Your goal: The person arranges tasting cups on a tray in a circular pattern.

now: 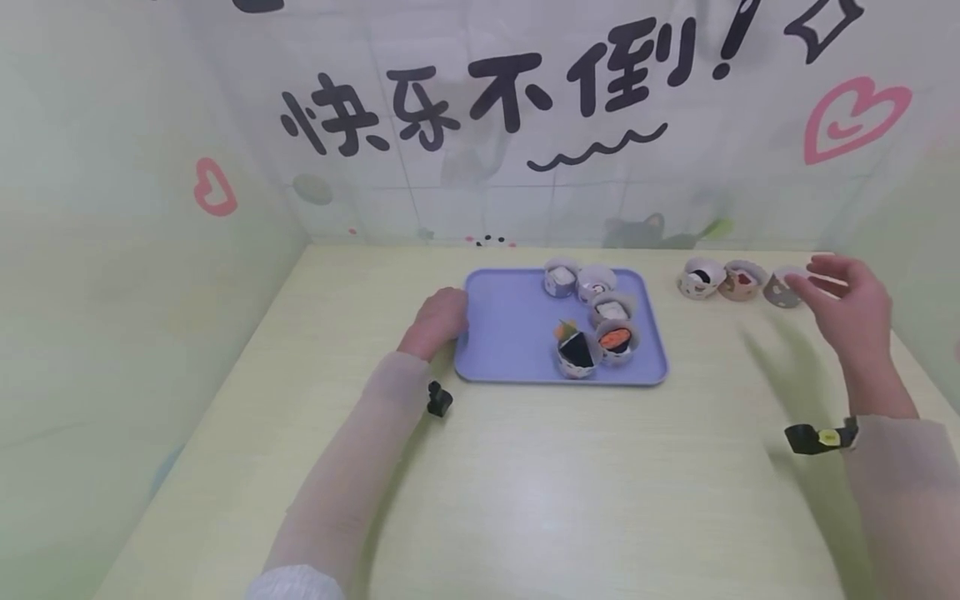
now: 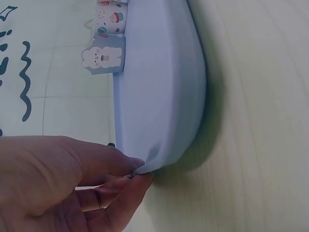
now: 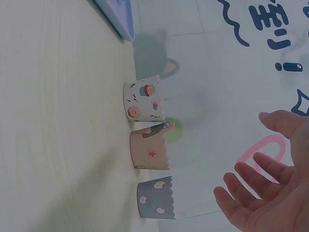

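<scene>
My left hand pinches the left rim of a lavender plastic tray; in the left wrist view the thumb lies over the rim and the fingers come from below. Several paper baking cups stand on the tray's right half. One holds a black triangular piece, another an orange-topped piece. Over at the right, my right hand hovers with spread, slightly bent fingers and nothing in them. Nearest to it is a grey paper cup with white animal faces.
Beside the grey cup, a tan paper cup and a white patterned cup stand in a row near the back wall. Behind the table rises a wall with dark lettering and a pink heart. Side walls flank the table.
</scene>
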A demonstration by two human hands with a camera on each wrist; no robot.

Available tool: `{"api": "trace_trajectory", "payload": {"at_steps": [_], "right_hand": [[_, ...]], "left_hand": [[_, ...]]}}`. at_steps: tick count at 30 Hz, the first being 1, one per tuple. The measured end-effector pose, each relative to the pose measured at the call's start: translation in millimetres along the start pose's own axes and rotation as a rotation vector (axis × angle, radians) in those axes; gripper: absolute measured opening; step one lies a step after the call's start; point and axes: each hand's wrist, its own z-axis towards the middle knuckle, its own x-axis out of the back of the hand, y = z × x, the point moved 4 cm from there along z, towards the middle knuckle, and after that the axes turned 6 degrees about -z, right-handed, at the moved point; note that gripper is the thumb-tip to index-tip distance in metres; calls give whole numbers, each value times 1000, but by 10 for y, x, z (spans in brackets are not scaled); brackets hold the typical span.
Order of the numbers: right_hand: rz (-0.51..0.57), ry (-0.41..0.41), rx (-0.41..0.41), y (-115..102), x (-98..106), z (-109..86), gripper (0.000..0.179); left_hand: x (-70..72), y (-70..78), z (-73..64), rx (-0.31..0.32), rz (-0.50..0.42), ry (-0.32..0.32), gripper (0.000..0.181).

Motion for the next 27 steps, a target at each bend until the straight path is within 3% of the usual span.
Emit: {"api": "trace_trajectory", "payload": {"at_steps": [3, 9, 12, 17, 27], "right_hand": [[-1, 6, -30, 42, 7, 25, 38], [-77, 21, -135, 106, 14, 131, 72], [-105, 29, -161, 130, 21, 203, 78], [-110, 39, -185, 182, 36, 308, 81], [-11, 8, -249, 374, 36, 475, 81]], "left_hand": [[-8, -9, 11, 0, -9, -3, 22], [-17, -15, 17, -6, -12, 0, 21], [-19, -21, 22, -8, -14, 3, 21], [-16, -21, 33, -15, 8, 4, 22], [-17, -23, 24, -7, 12, 2, 21]]}}
